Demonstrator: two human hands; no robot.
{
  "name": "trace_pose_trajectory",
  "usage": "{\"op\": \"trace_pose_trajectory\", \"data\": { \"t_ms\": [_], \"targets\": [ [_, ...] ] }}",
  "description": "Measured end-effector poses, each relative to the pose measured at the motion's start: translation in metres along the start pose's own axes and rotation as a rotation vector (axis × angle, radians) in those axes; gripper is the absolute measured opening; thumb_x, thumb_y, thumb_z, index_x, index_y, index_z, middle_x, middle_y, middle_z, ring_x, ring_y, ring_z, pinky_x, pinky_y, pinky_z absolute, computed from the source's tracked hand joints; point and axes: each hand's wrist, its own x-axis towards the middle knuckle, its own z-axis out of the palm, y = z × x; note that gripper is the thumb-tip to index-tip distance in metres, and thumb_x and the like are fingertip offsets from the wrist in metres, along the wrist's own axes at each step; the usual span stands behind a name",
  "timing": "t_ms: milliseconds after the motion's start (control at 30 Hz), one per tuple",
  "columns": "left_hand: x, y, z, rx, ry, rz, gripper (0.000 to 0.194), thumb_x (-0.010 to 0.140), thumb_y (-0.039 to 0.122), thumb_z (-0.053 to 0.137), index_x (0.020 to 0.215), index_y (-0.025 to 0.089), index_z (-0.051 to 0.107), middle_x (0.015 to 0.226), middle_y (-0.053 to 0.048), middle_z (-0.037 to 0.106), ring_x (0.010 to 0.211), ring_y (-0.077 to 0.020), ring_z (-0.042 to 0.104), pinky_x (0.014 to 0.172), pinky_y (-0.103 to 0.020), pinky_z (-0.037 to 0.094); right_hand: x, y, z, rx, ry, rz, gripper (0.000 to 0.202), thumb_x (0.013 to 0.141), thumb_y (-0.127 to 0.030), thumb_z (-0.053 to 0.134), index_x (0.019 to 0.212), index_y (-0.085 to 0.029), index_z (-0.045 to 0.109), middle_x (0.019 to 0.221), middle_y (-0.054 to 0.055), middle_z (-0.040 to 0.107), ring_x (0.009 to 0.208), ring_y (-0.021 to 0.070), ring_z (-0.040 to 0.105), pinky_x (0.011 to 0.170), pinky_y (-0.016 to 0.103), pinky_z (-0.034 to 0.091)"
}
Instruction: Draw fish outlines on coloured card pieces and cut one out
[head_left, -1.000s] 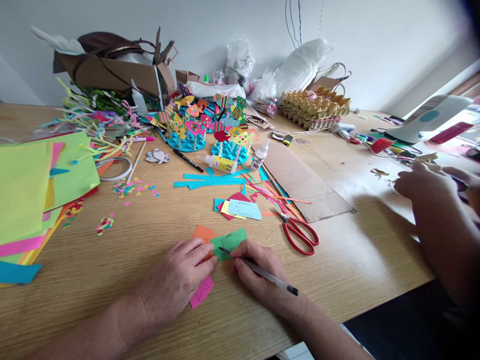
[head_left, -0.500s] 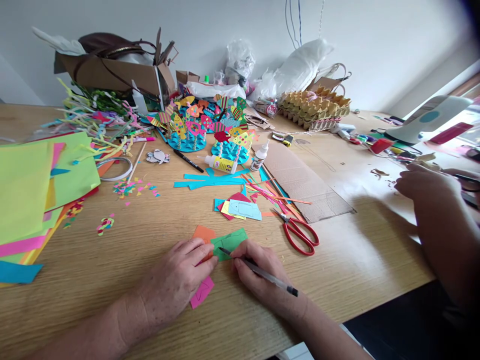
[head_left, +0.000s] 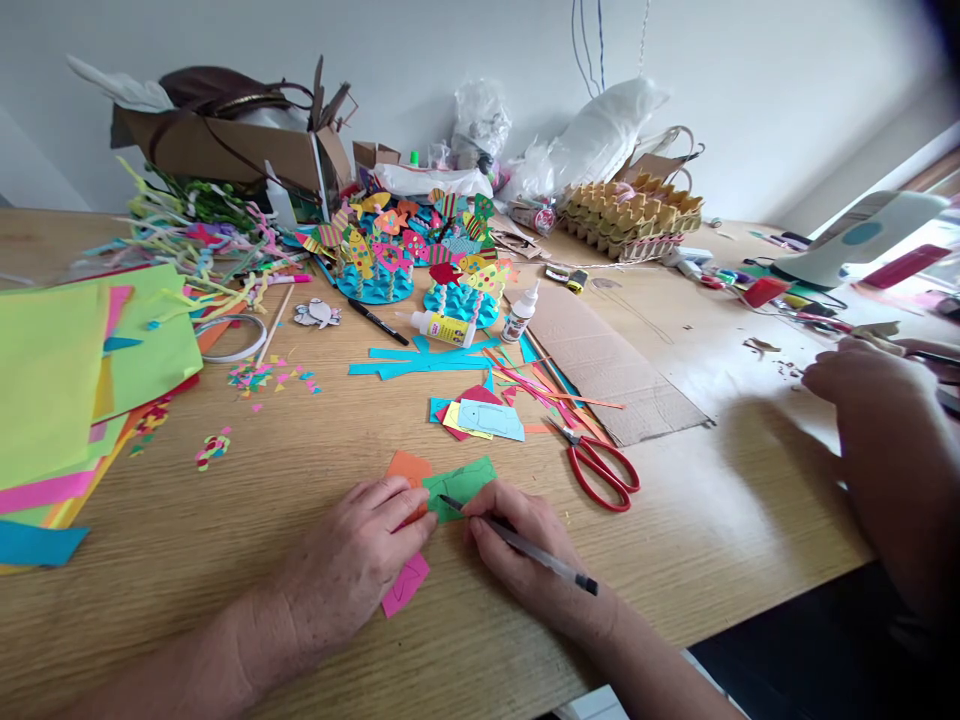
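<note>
My right hand (head_left: 525, 520) is closed around a clear pen with a black cap end (head_left: 540, 556). Its tip touches a green piece of paper (head_left: 474, 478), which bears a few dark drawn lines. My left hand (head_left: 360, 550) lies over the left edge of that paper, fingers extended and pressing down. Partly under this hand are an orange paper piece (head_left: 406, 466) and a pink one (head_left: 406, 586) with a drawn outline. Beyond them lies a small pile of cut papers, topped by a light blue piece (head_left: 491, 418) with a fish drawing. Red-handled scissors (head_left: 602, 475) lie to the right.
Paper fish stand on blue bases (head_left: 373, 285) at the back, near glue bottles (head_left: 517, 315) and blue strips (head_left: 405, 365). Coloured sheets (head_left: 52, 380) cover the left side. Right of a cardboard piece (head_left: 600, 360), another person's hand (head_left: 862, 385) works with scissors.
My hands, the pen and the papers show almost no movement. At the right, the other person's hand has shifted slightly to the right.
</note>
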Motion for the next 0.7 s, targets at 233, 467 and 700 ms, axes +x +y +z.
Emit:
{"op": "trace_pose_trajectory", "data": {
  "t_ms": [233,467,700],
  "targets": [
    [0.0002,0.0007,-0.0001,0.006,-0.004,0.005,0.026,0.093,0.009,0.039,0.098,0.013,0.064,0.102,-0.011,0.063,0.095,-0.0251,0.056,0.079,-0.041,0.054,-0.0005,0.0016,0.0018,-0.012,0.023,0.007,0.014,0.076,-0.008,0.045,0.076,-0.021,0.051,0.058,-0.005,0.053,0.052,0.0108,0.048,0.051,0.021,0.036],
    [0.0017,0.0005,-0.0015,-0.008,-0.006,0.0,0.029,0.094,0.01,0.036,0.096,0.013,0.065,0.102,-0.012,0.063,0.094,-0.0257,0.057,0.076,-0.041,0.054,-0.0004,0.0007,0.0011,-0.007,0.014,0.002,0.015,0.076,-0.008,0.043,0.076,-0.021,0.05,0.058,-0.004,0.053,0.05,0.0107,0.047,0.05,0.021,0.036],
    [0.0001,0.0001,0.0004,0.0,0.006,-0.006,0.024,0.093,0.01,0.041,0.098,0.015,0.064,0.103,-0.011,0.063,0.098,-0.0246,0.056,0.082,-0.04,0.053,0.0004,0.0029,0.0031,-0.013,0.017,-0.005,0.014,0.075,-0.009,0.044,0.075,-0.021,0.05,0.058,-0.004,0.053,0.05,0.0109,0.048,0.05,0.021,0.036]
  ]
}}
